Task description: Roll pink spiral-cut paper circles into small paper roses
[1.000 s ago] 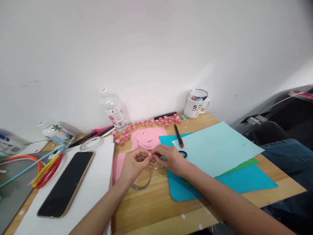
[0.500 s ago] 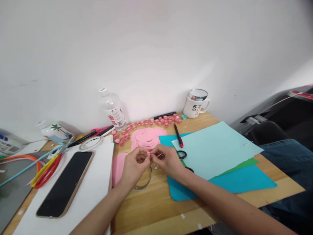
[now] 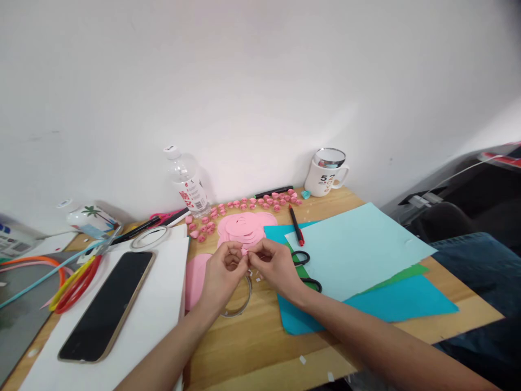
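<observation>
My left hand (image 3: 226, 267) and my right hand (image 3: 277, 266) meet fingertip to fingertip, both pinching one small pink paper piece (image 3: 245, 252). Most of that piece is hidden by the fingers. Just beyond them lie pink paper spirals (image 3: 244, 225) in a loose stack, and a larger pink paper sheet (image 3: 195, 277) shows left of my left hand. Several small rolled pink paper flowers (image 3: 244, 205) are spread along the back of the table. Under my left wrist is a roll of tape (image 3: 240, 312). Black scissors handles (image 3: 311, 283) stick out beside my right hand.
On the right, light blue, green and blue paper sheets (image 3: 358, 250) overlap under a red-capped pen (image 3: 297, 225). A mug (image 3: 325, 172) and a water bottle (image 3: 187, 182) stand at the wall. Left are a phone (image 3: 108, 307), white paper (image 3: 163, 304) and red-and-yellow-handled scissors (image 3: 77, 285).
My fingertips have shifted slightly left and up with the pink paper piece, still pinched between them. More of the black scissors handles now shows beside my right wrist.
</observation>
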Action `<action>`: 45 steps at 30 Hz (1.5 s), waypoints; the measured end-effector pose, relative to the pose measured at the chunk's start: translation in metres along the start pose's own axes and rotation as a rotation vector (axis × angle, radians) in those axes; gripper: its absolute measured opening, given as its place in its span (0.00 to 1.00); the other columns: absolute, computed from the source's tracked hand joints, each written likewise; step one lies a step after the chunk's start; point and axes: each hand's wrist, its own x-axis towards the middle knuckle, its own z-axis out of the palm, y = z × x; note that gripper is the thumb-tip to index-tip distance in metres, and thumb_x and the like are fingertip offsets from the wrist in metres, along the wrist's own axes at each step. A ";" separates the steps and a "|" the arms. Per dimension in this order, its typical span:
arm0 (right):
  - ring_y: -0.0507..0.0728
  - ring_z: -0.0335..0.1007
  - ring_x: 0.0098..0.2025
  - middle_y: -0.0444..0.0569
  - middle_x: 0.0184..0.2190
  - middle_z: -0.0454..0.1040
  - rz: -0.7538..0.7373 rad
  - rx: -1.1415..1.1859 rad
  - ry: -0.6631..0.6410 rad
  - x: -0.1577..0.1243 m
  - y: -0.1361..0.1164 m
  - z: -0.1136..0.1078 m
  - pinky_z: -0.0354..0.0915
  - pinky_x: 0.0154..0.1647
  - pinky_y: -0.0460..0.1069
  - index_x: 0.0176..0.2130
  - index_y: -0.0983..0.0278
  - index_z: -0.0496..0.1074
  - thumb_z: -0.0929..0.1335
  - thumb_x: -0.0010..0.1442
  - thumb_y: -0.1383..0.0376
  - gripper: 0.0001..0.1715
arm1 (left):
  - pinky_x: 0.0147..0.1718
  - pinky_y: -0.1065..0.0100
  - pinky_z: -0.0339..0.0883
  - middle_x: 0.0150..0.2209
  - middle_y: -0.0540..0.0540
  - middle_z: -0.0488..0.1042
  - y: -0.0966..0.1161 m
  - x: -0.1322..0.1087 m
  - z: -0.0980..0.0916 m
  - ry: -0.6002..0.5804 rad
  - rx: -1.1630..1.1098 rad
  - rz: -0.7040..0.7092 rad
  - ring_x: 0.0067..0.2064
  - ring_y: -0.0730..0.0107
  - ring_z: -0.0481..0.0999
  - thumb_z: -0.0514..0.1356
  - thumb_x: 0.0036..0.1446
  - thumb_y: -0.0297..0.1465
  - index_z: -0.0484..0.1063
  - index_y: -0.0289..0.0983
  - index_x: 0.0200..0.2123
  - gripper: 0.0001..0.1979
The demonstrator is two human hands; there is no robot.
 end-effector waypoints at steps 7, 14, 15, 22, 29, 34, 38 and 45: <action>0.53 0.68 0.25 0.46 0.21 0.71 -0.051 -0.088 -0.047 0.006 -0.007 0.004 0.66 0.27 0.46 0.23 0.65 0.68 0.64 0.49 0.66 0.06 | 0.23 0.71 0.67 0.23 0.52 0.69 0.003 0.003 -0.002 0.053 -0.068 -0.035 0.23 0.73 0.71 0.60 0.45 0.33 0.66 0.36 0.28 0.08; 0.52 0.67 0.24 0.45 0.21 0.72 -0.038 -0.173 0.038 0.011 -0.022 0.017 0.64 0.26 0.45 0.21 0.64 0.67 0.64 0.48 0.68 0.06 | 0.27 0.69 0.69 0.29 0.49 0.72 0.007 0.003 -0.003 0.079 -0.168 -0.034 0.31 0.68 0.74 0.58 0.48 0.35 0.65 0.36 0.30 0.09; 0.52 0.67 0.24 0.45 0.21 0.72 -0.017 -0.163 0.056 0.011 -0.023 0.019 0.64 0.26 0.45 0.21 0.65 0.67 0.64 0.47 0.68 0.06 | 0.29 0.69 0.69 0.30 0.48 0.72 0.008 0.003 -0.004 0.086 -0.165 -0.023 0.33 0.68 0.74 0.58 0.48 0.35 0.65 0.35 0.31 0.09; 0.52 0.67 0.23 0.46 0.20 0.71 0.065 0.000 0.096 0.012 -0.026 0.027 0.65 0.24 0.45 0.22 0.66 0.67 0.64 0.46 0.68 0.04 | 0.29 0.70 0.69 0.35 0.46 0.71 0.011 0.000 -0.003 0.175 -0.214 -0.029 0.34 0.67 0.74 0.59 0.46 0.33 0.64 0.36 0.36 0.13; 0.52 0.67 0.24 0.45 0.22 0.72 -0.033 -0.086 0.087 0.005 -0.026 0.030 0.65 0.25 0.45 0.22 0.65 0.68 0.63 0.47 0.68 0.05 | 0.30 0.71 0.68 0.34 0.47 0.72 0.007 0.002 -0.004 0.110 -0.318 -0.035 0.36 0.68 0.74 0.58 0.47 0.34 0.63 0.36 0.33 0.10; 0.51 0.67 0.21 0.44 0.19 0.71 0.167 0.165 0.118 0.009 -0.034 0.030 0.65 0.23 0.45 0.21 0.65 0.67 0.65 0.44 0.69 0.03 | 0.27 0.71 0.68 0.34 0.47 0.72 0.012 0.001 -0.002 0.065 -0.401 -0.072 0.34 0.68 0.74 0.58 0.48 0.34 0.62 0.36 0.37 0.13; 0.52 0.68 0.21 0.44 0.18 0.71 0.225 0.223 0.150 0.013 -0.041 0.029 0.66 0.23 0.46 0.20 0.65 0.66 0.65 0.43 0.70 0.03 | 0.28 0.69 0.69 0.34 0.46 0.72 0.014 0.000 -0.002 0.069 -0.414 -0.083 0.34 0.67 0.75 0.59 0.48 0.33 0.61 0.36 0.41 0.16; 0.52 0.67 0.23 0.45 0.20 0.72 0.080 0.052 0.145 0.006 -0.034 0.033 0.65 0.24 0.45 0.21 0.66 0.67 0.64 0.44 0.68 0.04 | 0.34 0.69 0.68 0.35 0.45 0.72 0.007 0.001 -0.005 0.121 -0.273 -0.025 0.38 0.66 0.74 0.58 0.49 0.34 0.66 0.35 0.35 0.11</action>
